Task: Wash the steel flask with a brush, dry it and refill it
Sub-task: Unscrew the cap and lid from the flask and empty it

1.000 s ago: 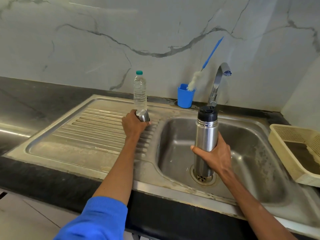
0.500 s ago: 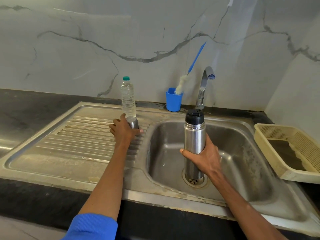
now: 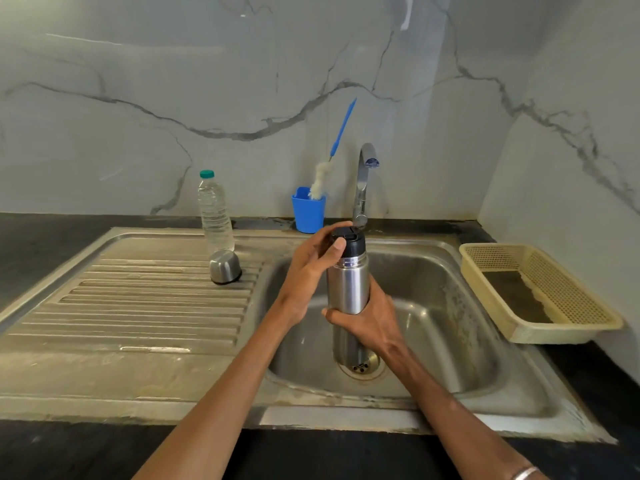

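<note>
Steel is what both hands are occupied with: the steel flask (image 3: 347,285) is held upright over the sink basin (image 3: 450,327), its base hanging just above the drain (image 3: 362,367). The right hand (image 3: 369,320) is wrapped around the lower body, fingers curled to the front, so that the flask is steadied and kept from turning. The left hand (image 3: 311,268) is closed over the black stopper (image 3: 349,242) at the top, thumb pressed against its side. Judged from this two-handed hold, the stopper is about to be unscrewed, the body being braced below while the top is twisted; whether it is already loose cannot be told.

Holding over the basin is sensible, since any leftover liquid would be caught there.

Out to the side of the left hand, the steel cap (image 3: 225,266) has been set mouth-down on the ribbed drainboard (image 3: 138,306), where it stays out of the way and can drain. Just beyond it stands a water bottle (image 3: 214,213), presumably kept for the refill. Beyond both hands, against the wall, the brush (image 3: 330,157) is propped in a blue cup (image 3: 308,213) beside the tap (image 3: 363,181), within reach for scrubbing. Well out past the right hand lies a cream basket (image 3: 540,292).

Washing has not yet begun.
</note>
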